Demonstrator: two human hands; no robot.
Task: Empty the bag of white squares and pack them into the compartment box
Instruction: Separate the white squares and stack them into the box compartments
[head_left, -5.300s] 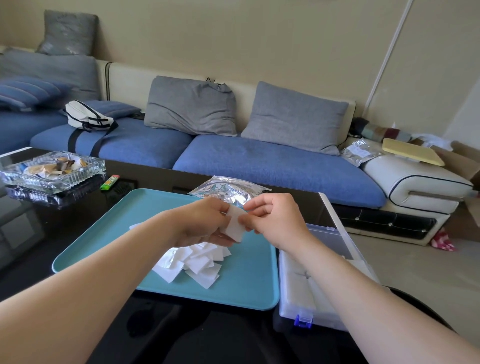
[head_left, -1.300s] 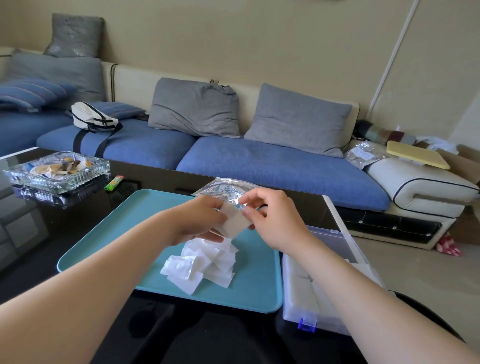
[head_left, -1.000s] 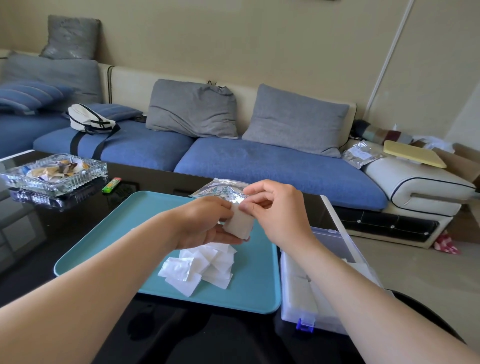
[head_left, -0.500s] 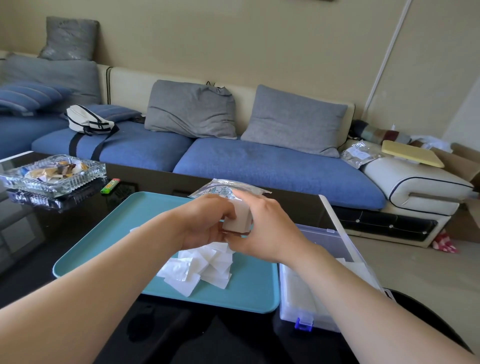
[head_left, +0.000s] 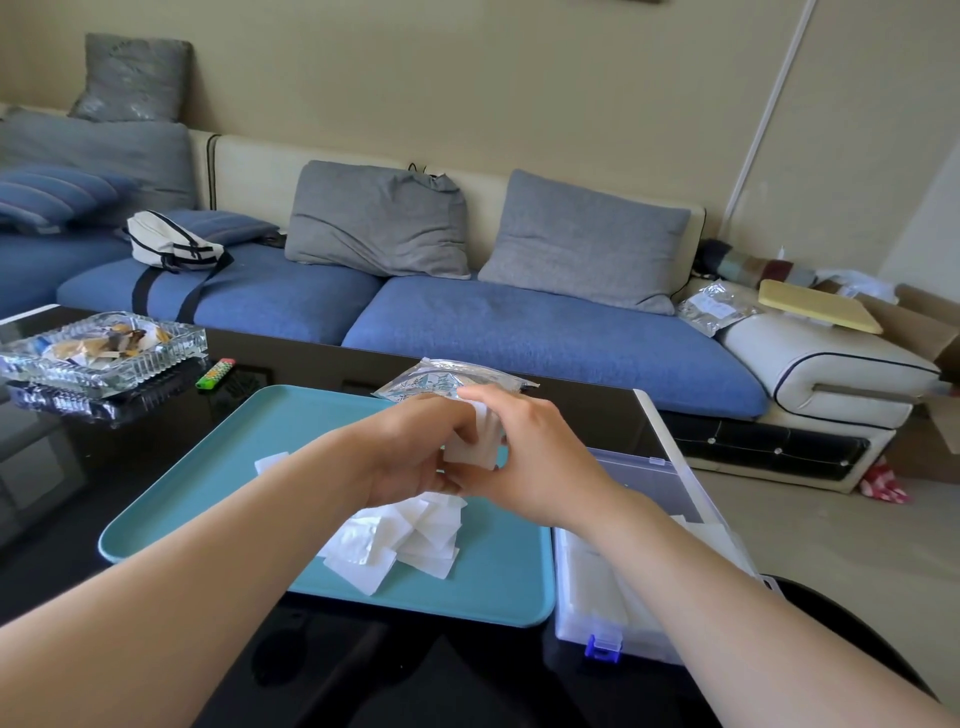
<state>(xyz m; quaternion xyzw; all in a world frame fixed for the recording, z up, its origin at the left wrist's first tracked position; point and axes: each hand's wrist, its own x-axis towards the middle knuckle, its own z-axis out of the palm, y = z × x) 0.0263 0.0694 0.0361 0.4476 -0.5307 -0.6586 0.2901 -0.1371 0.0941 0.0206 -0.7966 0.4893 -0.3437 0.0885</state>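
Left hand and right hand grip a stack of white squares above the teal tray.

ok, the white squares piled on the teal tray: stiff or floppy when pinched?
Probably light and thin: the white squares lie overlapped in a loose pile on the tray. Likely somewhat floppy, since some edges lift rather than lie flat. Stacked they look firmer: the held stack shows a blocky shape between left hand and right hand.
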